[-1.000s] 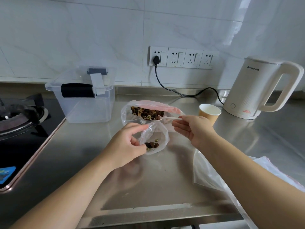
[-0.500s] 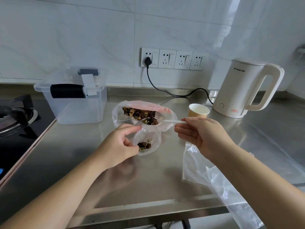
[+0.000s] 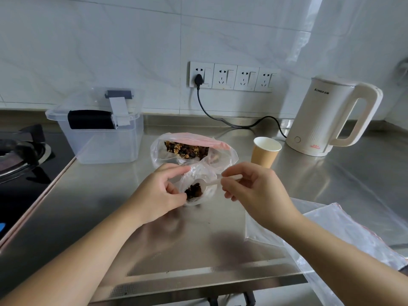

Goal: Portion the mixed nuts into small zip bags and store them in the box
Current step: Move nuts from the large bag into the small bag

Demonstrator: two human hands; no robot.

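Left grip [image 3: 162, 191] curled, pinching; right grip [image 3: 251, 186] pinching, fingers curled; forearms angled inward.

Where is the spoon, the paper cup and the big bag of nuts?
spoon [image 3: 217, 181]: head view, on its white handle beside the right hand.
paper cup [image 3: 263, 156]: head view, on its brown side wall.
big bag of nuts [image 3: 162, 154]: head view, on its clear plastic left side.
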